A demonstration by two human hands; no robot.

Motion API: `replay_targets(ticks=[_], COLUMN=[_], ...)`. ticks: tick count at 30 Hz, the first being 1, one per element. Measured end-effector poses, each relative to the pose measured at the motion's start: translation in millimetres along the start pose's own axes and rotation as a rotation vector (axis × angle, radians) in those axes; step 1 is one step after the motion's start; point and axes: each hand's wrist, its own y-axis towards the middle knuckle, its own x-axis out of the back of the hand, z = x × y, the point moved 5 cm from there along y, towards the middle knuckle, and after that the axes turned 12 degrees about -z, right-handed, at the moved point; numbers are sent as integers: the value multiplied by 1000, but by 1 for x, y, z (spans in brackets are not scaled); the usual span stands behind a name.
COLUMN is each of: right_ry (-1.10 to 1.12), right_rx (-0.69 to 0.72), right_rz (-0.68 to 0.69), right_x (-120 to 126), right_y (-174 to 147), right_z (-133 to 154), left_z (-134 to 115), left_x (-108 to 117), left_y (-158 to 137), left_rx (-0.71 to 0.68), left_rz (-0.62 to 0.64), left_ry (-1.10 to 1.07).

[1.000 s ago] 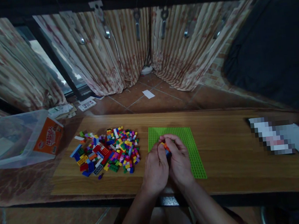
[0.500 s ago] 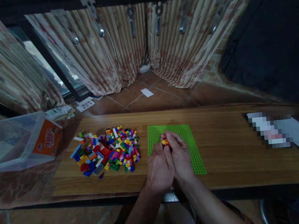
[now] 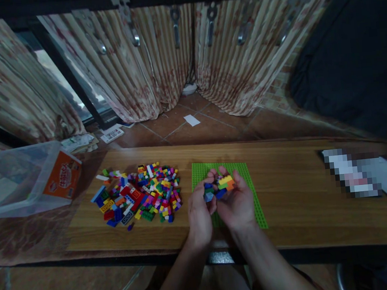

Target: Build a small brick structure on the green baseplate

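In cupped L hand & R hand — bricks, some prob. joined.

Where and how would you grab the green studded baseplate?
Probably pinch the right edge of the green studded baseplate, coming in low from the right: it looks thin and lies flat on the wooden board, with that edge largely exposed, while the left hand and right hand cup bricks over its middle.

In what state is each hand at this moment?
Left hand: cupped at blue and green bricks; whether its grip is closed cannot be told.
Right hand: open, palm up, with yellow and orange bricks in it.
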Motion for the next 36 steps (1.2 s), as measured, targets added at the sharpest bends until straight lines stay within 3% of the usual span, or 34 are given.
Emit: replay_targets(ticks=[3, 6, 12, 14, 21, 29, 36], right_ry=[-3, -57, -256, -284, -183, -222, -184], right_rx=[-8, 22, 177, 170, 37, 285, 251], right_rz=[-12, -1, 2, 9, 30, 15, -75], right_x=[0, -1, -3, -3, -3, -8, -2], right_y=[-2, -3, -5, -6, -7, -17, -10], right_z=[-2, -6, -12, -13, -11, -13, -12], left_z=[-1, -3, -9, -9, -3, -17, -12], left_x=[1, 0, -1, -2, 4, 3, 0], left_y=[1, 1, 4, 4, 5, 0, -7], left_rx=[70, 49, -183, -221, -114, -425, -522], left_rz=[-43, -22, 29, 41, -73, -108, -102], left_ry=[-113, -76, 239, 267, 90, 296, 379])
